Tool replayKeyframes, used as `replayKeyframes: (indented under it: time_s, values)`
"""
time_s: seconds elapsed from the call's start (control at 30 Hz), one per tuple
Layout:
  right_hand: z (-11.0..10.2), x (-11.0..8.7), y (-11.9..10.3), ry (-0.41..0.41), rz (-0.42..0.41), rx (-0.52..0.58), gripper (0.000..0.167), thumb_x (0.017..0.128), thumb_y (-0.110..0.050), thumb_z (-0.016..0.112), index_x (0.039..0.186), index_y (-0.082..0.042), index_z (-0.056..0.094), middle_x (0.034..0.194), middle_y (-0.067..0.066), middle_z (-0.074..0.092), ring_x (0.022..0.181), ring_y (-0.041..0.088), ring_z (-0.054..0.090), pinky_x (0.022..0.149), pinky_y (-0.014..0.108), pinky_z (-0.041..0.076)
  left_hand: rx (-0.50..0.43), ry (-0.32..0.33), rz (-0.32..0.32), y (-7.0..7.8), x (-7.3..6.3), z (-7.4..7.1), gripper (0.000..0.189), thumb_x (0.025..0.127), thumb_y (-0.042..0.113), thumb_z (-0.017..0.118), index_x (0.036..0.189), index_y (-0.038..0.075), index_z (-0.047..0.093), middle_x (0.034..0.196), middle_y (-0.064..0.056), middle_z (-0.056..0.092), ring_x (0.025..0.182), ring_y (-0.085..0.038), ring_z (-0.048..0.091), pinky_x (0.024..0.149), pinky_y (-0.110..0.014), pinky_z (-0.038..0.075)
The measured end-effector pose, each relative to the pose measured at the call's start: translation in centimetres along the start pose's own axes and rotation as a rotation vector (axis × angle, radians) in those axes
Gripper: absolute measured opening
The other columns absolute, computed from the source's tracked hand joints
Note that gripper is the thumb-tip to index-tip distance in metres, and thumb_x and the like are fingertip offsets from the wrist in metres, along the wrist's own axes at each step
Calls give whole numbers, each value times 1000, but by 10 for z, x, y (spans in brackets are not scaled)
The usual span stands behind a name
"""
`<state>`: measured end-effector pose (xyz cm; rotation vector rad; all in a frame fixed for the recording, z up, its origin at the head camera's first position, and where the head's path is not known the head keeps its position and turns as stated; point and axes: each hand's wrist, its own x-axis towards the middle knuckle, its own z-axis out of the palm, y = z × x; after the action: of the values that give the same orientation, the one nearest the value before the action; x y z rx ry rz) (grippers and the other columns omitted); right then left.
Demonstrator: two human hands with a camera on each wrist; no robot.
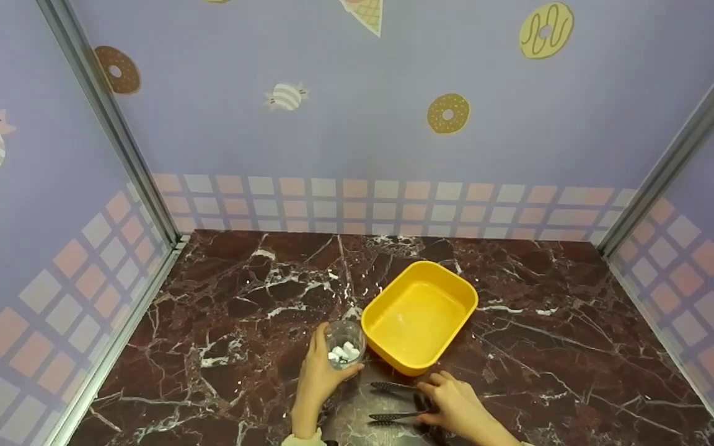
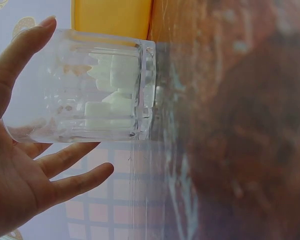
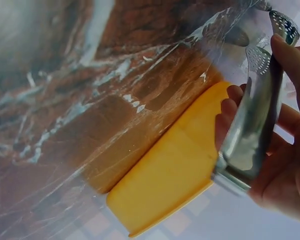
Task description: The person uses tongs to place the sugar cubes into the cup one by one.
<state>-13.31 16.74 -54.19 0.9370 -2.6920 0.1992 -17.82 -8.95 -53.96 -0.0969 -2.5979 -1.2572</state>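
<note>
My left hand (image 1: 315,379) holds a clear glass (image 1: 344,332), thumb on one side and fingers along the other. Several white cube-like pieces (image 2: 121,75) lie at the bottom of the glass, which stands upright on the marbled table. In my right hand (image 1: 459,406) is a pair of metal tongs (image 3: 252,117), gripped near the bend. Their two perforated ends (image 1: 389,417) are spread apart and point left, just in front of the glass and the yellow tub (image 1: 416,310). The tub's inside shows only its bare yellow floor.
The tub stands right beside the glass, on its far right. Small white specks lie on the dark red marbled tabletop (image 1: 258,347). Lilac walls (image 1: 357,124) with a tile pattern close in the back and both sides, with metal posts (image 1: 115,124) at the corners.
</note>
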Motion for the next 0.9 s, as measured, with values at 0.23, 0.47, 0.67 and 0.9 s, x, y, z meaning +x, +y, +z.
replayKeyframes:
  time_s: [0.23, 0.47, 0.67, 0.9]
  values:
    - [2, -3, 1, -24, -9, -78, 48, 56, -49, 75, 88, -14, 67, 77, -3, 57, 68, 14, 47, 53, 26, 45, 2, -1, 1, 0, 0, 2, 98, 53, 38, 83, 131, 8, 31, 129, -21, 42, 103, -45, 53, 81, -54, 49]
    - [6, -6, 2, -26, -9, -91, 53, 51, -51, 74, 89, -15, 68, 76, -3, 55, 68, 14, 46, 51, 25, 43, 4, 5, 19, 0, 0, 3, 98, 53, 37, 83, 131, 8, 31, 128, -21, 42, 102, -46, 53, 80, -54, 49]
    - [6, -7, 2, -35, -3, -96, 59, 49, -52, 74, 93, -13, 68, 79, -2, 57, 70, 15, 48, 51, 25, 46, 0, 6, 30, 0, -1, 3, 101, 52, 41, 82, 132, 8, 29, 128, -22, 40, 104, -47, 51, 81, -55, 48]
    - [-5, -7, 5, -15, 23, 6, 54, 58, -52, 72, 95, -13, 68, 85, -3, 61, 75, 14, 52, 52, 26, 46, -17, -26, 45, 0, -4, 1, 111, 53, 47, 79, 138, 7, 20, 131, -25, 33, 111, -49, 44, 87, -57, 44]
